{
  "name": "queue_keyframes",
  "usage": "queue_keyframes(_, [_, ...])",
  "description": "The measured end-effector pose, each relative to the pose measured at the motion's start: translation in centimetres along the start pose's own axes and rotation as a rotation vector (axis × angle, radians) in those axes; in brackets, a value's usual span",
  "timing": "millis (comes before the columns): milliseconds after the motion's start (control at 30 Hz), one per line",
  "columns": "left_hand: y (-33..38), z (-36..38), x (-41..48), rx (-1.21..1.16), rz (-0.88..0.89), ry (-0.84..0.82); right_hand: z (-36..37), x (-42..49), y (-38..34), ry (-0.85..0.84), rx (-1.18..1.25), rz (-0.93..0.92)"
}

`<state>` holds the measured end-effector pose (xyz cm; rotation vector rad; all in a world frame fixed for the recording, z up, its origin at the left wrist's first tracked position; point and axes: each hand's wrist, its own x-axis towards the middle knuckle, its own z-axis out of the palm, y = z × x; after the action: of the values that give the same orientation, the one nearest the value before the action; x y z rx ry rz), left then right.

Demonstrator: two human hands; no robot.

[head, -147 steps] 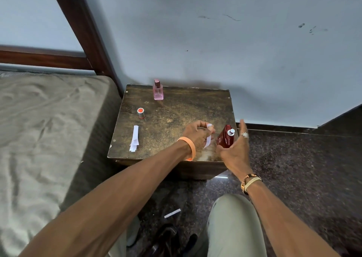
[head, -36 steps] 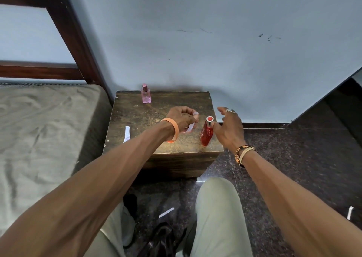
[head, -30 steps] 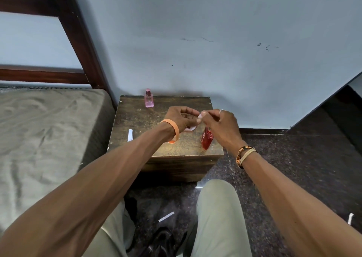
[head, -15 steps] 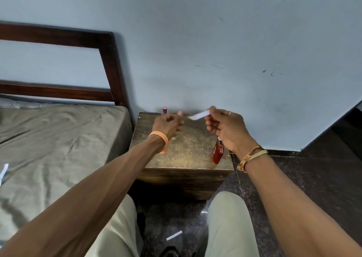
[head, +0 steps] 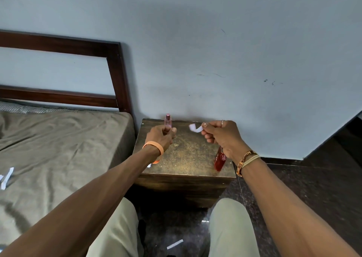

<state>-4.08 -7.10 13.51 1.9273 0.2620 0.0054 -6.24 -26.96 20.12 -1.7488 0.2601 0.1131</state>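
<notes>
The bed (head: 58, 149) fills the left of the frame. My bench (head: 188, 155) sits in the middle, by the wall. My right hand (head: 221, 137) now pinches the paper strip (head: 195, 128) all alone, up in the air. My left hand (head: 160, 137) has let it go and moved to the pink bottle (head: 168, 120) at the back of the bench. Its fingers are curled there, but I cannot tell if they hold the bottle. I think I will try that smell next. The red bottle (head: 219, 160) stands under my right wrist, easy to bump. Paper bits (head: 6, 175) lie on the bed, lower left.

Home bedroom, bed (head: 58, 149) with wooden headboard (head: 115, 76), small bedside table (head: 188, 158) with perfume bottles (head: 168, 120)
</notes>
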Motion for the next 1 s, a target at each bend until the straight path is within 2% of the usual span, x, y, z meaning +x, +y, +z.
queue_keyframes(100, [0.1, 0.0, -0.1, 0.091, 0.043, -0.014, 0.0, 0.1, 0.2, 0.002, -0.026, -0.019])
queue_keyframes(267, [0.3, 0.1, -0.4, 0.108, 0.064, -0.014, 0.0, -0.4, 0.0, 0.006, -0.137, -0.033])
queue_keyframes(300, [0.3, 0.0, -0.4, 0.112, 0.069, -0.013, -0.2, -0.6, -0.5, -0.016, -0.062, -0.034])
queue_keyframes(400, [0.2, -0.2, -0.4, 0.11, 0.082, -0.015, -1.0, -1.0, -1.9, -0.215, 0.505, 0.026])
queue_keyframes(433, [0.2, -0.3, -0.5, 0.11, 0.086, -0.017, -1.1, -1.0, -2.0, -0.211, 0.532, 0.028])
queue_keyframes(467, [0.2, -0.3, -0.5, 0.119, 0.089, -0.016, -1.0, -0.9, -1.8, -0.166, 0.402, 0.027])
queue_keyframes(533, [0.2, -0.5, -0.5, 0.145, 0.093, -0.01, -0.7, -1.0, -0.9, -0.086, -0.086, -0.015])
queue_keyframes(567, [0.3, -0.5, -0.5, 0.148, 0.09, -0.005, -0.6, -1.2, -0.7, -0.088, -0.201, -0.056])
queue_keyframes(600, [0.3, -0.5, -0.5, 0.143, 0.085, -0.003, -0.7, -1.3, -0.8, -0.116, -0.184, -0.092])
queue_keyframes(667, [0.3, -0.5, -0.5, 0.144, 0.086, -0.004, -1.0, -1.3, -1.6, -0.189, 0.161, -0.088])
queue_keyframes(700, [0.3, -0.5, -0.5, 0.153, 0.089, -0.005, -1.1, -1.3, -1.7, -0.209, 0.252, -0.076])
queue_keyframes(733, [0.3, -0.5, -0.5, 0.159, 0.091, -0.003, -1.1, -1.1, -1.7, -0.187, 0.201, -0.063])
queue_keyframes(800, [0.3, -0.3, -0.6, 0.162, 0.092, -0.003, -0.7, -0.7, -0.7, -0.102, -0.289, -0.075])
queue_keyframes(833, [0.3, -0.2, -0.6, 0.164, 0.094, -0.005, -0.5, -0.7, 0.0, -0.073, -0.441, -0.1])
queue_keyframes(867, [0.3, 0.0, -0.5, 0.169, 0.095, -0.009, -0.4, -0.7, 0.5, -0.059, -0.477, -0.114])
queue_keyframes(967, [0.1, 0.3, -0.4, 0.193, 0.097, -0.018, -0.5, -0.8, 0.8, -0.054, -0.29, -0.096])
queue_keyframes(1000, [0.0, 0.4, -0.4, 0.195, 0.096, -0.018, -0.7, -0.7, 1.0, -0.058, -0.295, -0.094])
